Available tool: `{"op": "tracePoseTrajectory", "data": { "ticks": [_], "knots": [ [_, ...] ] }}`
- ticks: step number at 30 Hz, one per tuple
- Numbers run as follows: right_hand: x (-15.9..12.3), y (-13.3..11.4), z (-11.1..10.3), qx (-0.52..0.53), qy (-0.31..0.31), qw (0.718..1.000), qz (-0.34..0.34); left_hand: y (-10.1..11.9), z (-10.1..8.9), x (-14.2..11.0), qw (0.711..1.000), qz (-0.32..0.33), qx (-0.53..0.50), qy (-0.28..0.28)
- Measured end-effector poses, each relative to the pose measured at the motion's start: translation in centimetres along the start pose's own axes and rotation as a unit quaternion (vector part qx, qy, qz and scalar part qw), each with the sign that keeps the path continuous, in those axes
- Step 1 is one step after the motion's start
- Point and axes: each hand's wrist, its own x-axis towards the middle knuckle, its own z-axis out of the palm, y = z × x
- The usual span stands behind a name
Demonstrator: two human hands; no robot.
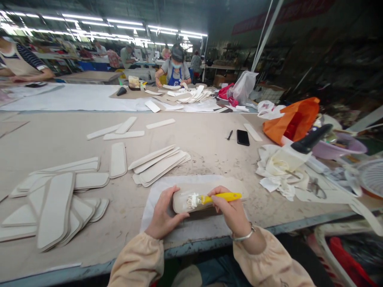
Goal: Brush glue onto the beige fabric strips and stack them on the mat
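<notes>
My right hand (228,207) grips the yellow handle of a glue brush (221,197), its bristles caked with white paste. The bristles rest on a flat beige panel (179,203) with rounded corners, where a white wet smear shows. Around the panel's left end, my left hand (165,213) is curled, thumb at the near edge and fingers at the far edge. Under the panel lies a white sheet (149,199). Just beyond it sits a fanned pile of similar pale panels (163,165).
More panels (56,211) are heaped at the left. At right lie a phone (243,137), a white container (290,157) with a black-handled tool, an orange bag (295,119) and a purple basin (341,145). Across the table a co-worker (176,69) handles white pieces.
</notes>
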Motion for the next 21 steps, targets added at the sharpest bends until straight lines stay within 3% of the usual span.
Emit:
{"op": "tracePoseTrajectory", "data": {
  "ticks": [6,9,12,15,18,21],
  "knots": [
    [0.6,0.8,-7.4,-0.076,0.119,0.990,0.022,0.3,-0.1,0.0,1.000,0.004,-0.004,-0.003],
    [0.3,0.2,-9.4,-0.131,0.182,0.975,0.006,0.3,-0.1,0.0,1.000,0.003,0.001,-0.005],
    [-0.2,-1.0,-7.7,-0.096,0.173,0.980,-0.027,0.3,0.0,0.0,1.000,-0.001,0.001,-0.007],
    [-0.4,-1.8,-3.4,-0.003,0.077,0.997,-0.032,0.2,0.0,-0.1,1.000,-0.004,-0.006,-0.009],
    [0.0,-2.0,0.8,0.018,-0.014,1.000,-0.014,0.1,0.0,-0.1,1.000,-0.001,-0.013,-0.012],
    [0.5,-1.5,2.3,-0.021,-0.048,0.999,-0.014,0.1,0.0,-0.1,1.000,0.003,-0.016,-0.009]
  ]
}}
